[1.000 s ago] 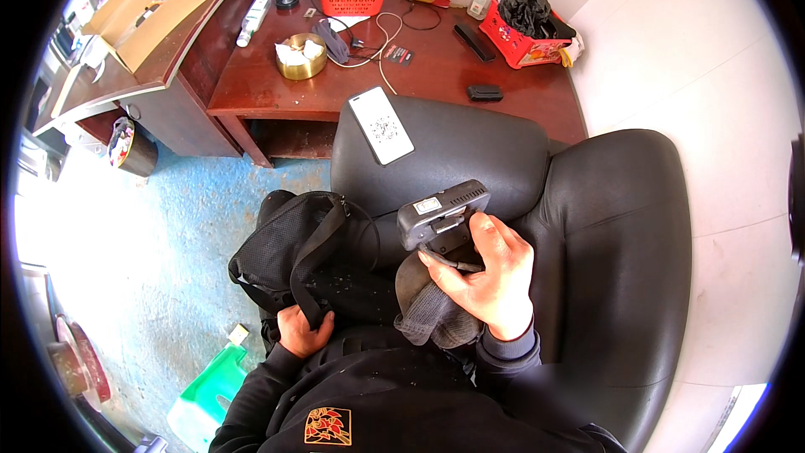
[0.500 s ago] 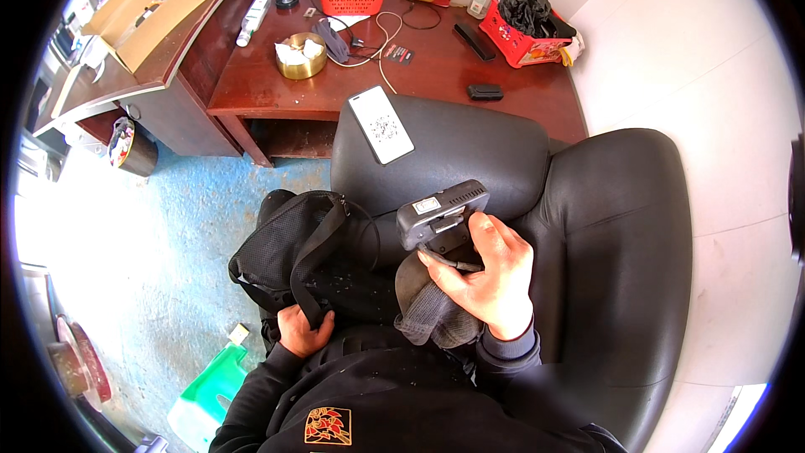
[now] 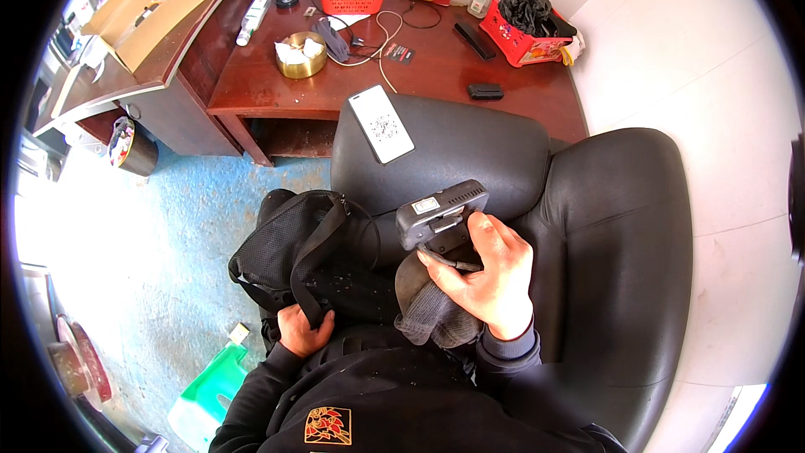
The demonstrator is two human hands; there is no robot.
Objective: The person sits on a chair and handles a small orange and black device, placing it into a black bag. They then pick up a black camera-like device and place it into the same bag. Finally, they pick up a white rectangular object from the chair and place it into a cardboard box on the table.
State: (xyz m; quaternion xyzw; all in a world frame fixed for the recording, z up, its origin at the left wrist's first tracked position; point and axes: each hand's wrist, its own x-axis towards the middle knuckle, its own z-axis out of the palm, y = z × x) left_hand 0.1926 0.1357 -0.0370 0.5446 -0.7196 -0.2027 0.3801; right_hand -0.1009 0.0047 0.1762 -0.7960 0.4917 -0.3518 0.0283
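Observation:
My right hand [image 3: 490, 273] grips a black electronic device [image 3: 443, 208] with a white label, a metal clip and a vented top. Grey mesh headwear [image 3: 432, 310] hangs beneath the device, against my fingers and palm. My left hand [image 3: 302, 331] rests at my lap, fingers curled around a black strap [image 3: 306, 289] of the mesh bag [image 3: 272, 256] lying on my legs. A white phone [image 3: 369, 109] showing a square code lies face up on the black leather armrest [image 3: 474, 138], above both hands.
Behind the armrest, a wooden table [image 3: 436, 71] holds red baskets, a brass bowl [image 3: 300, 67], cables and bottles. A cardboard box [image 3: 126, 42] sits at upper left, above a bin [image 3: 142, 155]. A green plastic stool [image 3: 201, 386] stands at lower left. A white wall [image 3: 729, 159] borders the right.

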